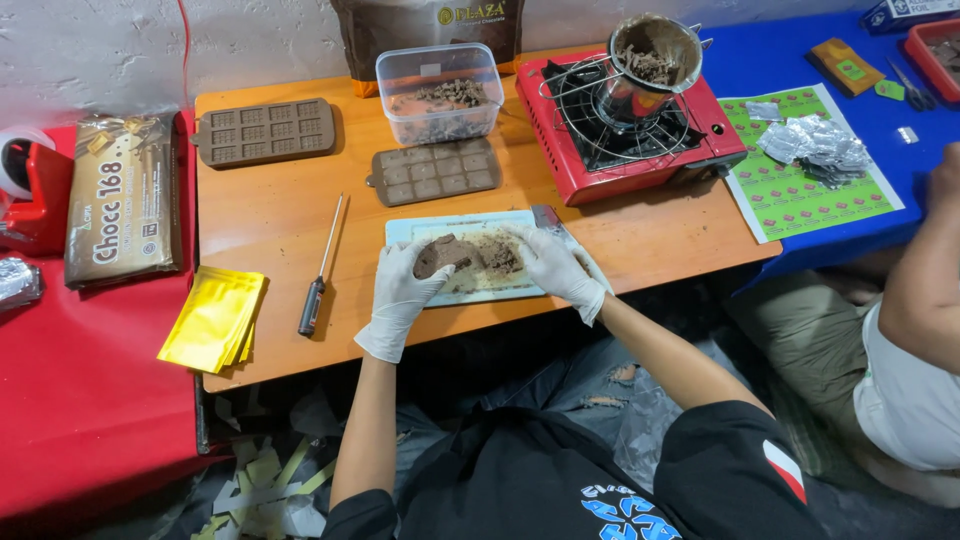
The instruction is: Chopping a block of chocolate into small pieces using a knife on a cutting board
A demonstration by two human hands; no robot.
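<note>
Fingers of gloved left hand (400,290) curl closed around brown chocolate block (443,255), pinning it on pale cutting board (420,228) at desk's front edge. Right hand (553,265) grips knife (549,217), closed. Best keep left fingertips tucked back from blade; shavings (498,258) stay on board.

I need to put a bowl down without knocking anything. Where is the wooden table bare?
Bare wood lies between the yellow pouches and the cutting board, beside the probe thermometer, and right of the board below the red stove. It is crowded at the back: two moulds, the plastic tub, the stove.
</note>
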